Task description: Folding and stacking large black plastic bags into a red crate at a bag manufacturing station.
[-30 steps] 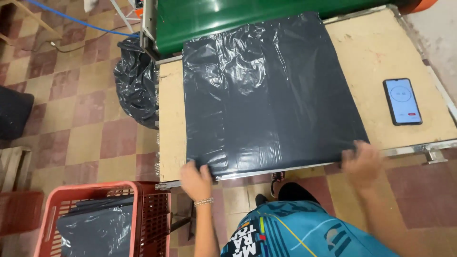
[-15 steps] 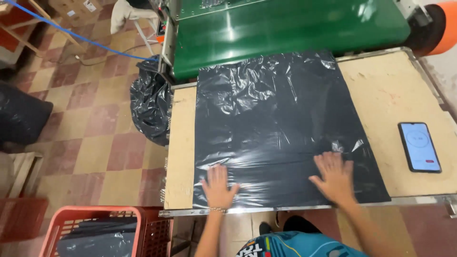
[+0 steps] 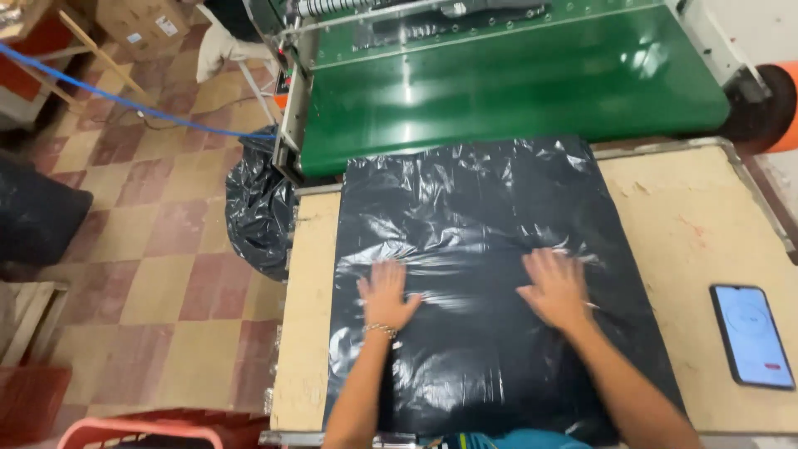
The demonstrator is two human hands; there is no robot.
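Black plastic sheet under both hands

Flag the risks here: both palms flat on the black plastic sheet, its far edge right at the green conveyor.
1. The black plastic sheet is wrinkled around the left hand and right hand; creases might carry onto the green conveyor.
2. The phone lies close to the sheet's right edge, so a sideways sweep could knock it.
3. The fingers point toward the belt; reaching further could bring them near it.
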